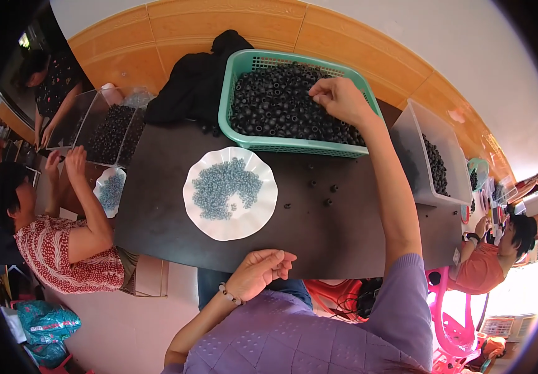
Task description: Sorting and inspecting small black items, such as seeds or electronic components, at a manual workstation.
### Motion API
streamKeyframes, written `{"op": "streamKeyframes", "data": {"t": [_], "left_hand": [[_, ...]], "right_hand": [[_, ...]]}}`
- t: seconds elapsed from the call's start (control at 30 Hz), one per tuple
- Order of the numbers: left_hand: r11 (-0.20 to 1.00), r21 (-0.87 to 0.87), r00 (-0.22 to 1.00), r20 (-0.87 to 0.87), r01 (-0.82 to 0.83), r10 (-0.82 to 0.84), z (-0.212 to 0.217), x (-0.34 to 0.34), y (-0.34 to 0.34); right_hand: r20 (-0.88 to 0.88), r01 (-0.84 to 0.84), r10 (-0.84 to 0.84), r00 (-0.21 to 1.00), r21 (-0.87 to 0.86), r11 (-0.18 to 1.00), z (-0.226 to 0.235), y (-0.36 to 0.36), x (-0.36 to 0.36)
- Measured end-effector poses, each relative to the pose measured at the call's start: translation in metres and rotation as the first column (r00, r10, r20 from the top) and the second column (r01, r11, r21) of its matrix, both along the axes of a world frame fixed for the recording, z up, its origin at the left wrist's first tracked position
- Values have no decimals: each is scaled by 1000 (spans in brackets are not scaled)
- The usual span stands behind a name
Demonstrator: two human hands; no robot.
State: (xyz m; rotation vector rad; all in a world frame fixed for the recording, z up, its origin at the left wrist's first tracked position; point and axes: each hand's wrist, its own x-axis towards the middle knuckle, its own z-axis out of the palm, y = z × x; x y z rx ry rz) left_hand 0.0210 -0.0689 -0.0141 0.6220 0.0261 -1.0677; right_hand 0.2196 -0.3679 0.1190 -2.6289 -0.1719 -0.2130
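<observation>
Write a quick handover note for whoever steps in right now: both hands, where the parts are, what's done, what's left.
Right hand: reaching into the green basket, fingers pinched on the small black parts.
Left hand: loosely curled at the near table edge; whether it holds anything is hidden.
White scalloped plate: holds blue-grey rings.
A few loose black parts lie on the dark table.
Done: unclear. Left: basket nearly full.

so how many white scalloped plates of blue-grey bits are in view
2: one white plate mid-table before the green basket, one smaller plate at the table's left edge. Others may be hidden.
</observation>
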Motion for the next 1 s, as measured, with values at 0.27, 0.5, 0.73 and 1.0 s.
{"op": "streamKeyframes", "data": {"t": [0.27, 0.5, 0.73, 1.0], "left_hand": [[999, -40, 999, -2, 35, -35, 1, 3, 1], [997, -52, 999, -3, 49, -49, 0, 4, 3], [997, -60, 998, 5, 58, -58, -2, 4, 4], [993, -85, 997, 8, 79, -79, -1, 5, 4]], "right_hand": [[30, -4, 12, 999, -259, 966, -15, 18, 22], [0, 72, -77, 997, -351, 934, -16, 36, 26], [-40, 125, -150, 988, -368, 921, -14, 43, 28], [-93, 144, -196, 976, -402, 904, -15, 43, 33]]}}
